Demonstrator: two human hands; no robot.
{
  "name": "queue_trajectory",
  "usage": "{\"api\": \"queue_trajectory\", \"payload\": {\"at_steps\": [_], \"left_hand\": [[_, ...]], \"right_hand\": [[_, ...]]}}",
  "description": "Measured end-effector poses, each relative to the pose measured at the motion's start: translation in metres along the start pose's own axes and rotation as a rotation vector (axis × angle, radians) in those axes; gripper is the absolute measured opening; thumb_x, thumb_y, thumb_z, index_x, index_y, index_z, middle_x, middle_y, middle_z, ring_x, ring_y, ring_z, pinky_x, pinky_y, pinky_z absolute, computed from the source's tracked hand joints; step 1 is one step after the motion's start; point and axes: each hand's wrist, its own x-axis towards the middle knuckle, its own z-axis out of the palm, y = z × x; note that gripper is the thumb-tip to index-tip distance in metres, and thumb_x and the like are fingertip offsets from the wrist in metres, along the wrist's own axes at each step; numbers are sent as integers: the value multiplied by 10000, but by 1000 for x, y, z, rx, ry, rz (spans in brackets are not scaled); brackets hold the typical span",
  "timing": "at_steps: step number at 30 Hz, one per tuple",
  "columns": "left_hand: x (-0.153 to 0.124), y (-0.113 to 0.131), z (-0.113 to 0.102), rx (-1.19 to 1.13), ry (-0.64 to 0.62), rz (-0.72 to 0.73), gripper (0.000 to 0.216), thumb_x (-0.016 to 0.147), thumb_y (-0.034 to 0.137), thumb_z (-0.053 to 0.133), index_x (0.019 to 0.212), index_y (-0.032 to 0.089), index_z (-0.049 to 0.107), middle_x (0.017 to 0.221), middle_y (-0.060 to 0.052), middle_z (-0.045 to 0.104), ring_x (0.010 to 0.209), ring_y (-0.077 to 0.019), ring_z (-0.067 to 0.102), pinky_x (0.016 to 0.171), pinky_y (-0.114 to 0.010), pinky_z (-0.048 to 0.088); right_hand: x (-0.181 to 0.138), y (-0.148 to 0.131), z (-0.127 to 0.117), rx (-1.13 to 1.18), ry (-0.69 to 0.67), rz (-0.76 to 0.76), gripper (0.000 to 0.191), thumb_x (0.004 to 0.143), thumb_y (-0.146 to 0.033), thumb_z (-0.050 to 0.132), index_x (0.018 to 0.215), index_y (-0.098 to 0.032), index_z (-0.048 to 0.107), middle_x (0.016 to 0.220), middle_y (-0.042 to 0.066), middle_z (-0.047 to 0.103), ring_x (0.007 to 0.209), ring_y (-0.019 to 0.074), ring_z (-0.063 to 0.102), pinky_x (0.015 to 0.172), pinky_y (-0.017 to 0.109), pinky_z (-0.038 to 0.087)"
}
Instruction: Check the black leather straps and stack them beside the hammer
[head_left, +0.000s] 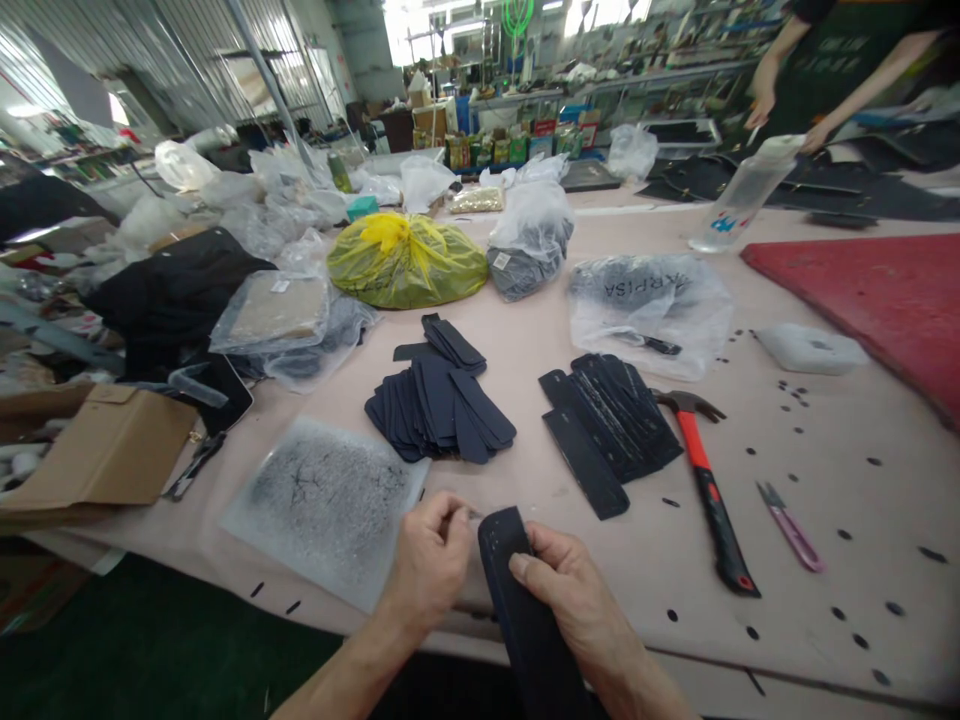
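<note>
My right hand (564, 580) grips a long dark strip (517, 600) with a rounded end, thumb on its face, over the table's front edge. Just left of the strip's upper end, my left hand (435, 550) is closed in a pinch; whatever sits between the fingertips is too small to make out. Beyond the hands lies a fanned pile of dark rounded-end strips (439, 405). A second pile of dark strips (619, 420), with pale streaks on them, is to the right. At the left hand's side lies a translucent sheet (330, 495) covered in dark specks.
A red-handled hammer (705, 480) and pink thread snips (791, 528) lie on the right. Behind are a yellow bag (405, 262), a white printed bag (649, 305) and a red board (877, 300). A cardboard box (112, 440) stands left. Another person's hands (814, 135) work at the far right.
</note>
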Motion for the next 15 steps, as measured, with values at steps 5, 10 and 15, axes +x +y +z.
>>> {"api": "queue_trajectory", "payload": {"at_steps": [5,10,15], "left_hand": [[12,-36,-41,-431,218,-358,221,776,371,638,853,164,621,626,32,582,414,-65,358,398,-194,215],[-11,-51,-79,-697,212,-539,323,542,173,730,848,158,627,829,-43,687,577,-118,537,425,-193,333],[-43,-83,-118,-744,364,-659,211,491,261,746,578,191,566,562,15,538,505,-144,476,442,-257,401]], "right_hand": [[3,-19,-29,-143,38,-79,253,785,-384,682,895,-157,661,645,-21,563,509,102,445,478,213,375],[44,-56,-83,-868,337,-419,427,834,-302,572,1242,-178,581,729,-8,591,638,181,545,615,303,460],[84,-78,-97,-1547,616,-486,462,844,-153,506,1302,-115,544,1173,172,596,1012,312,555,867,446,401]]}}
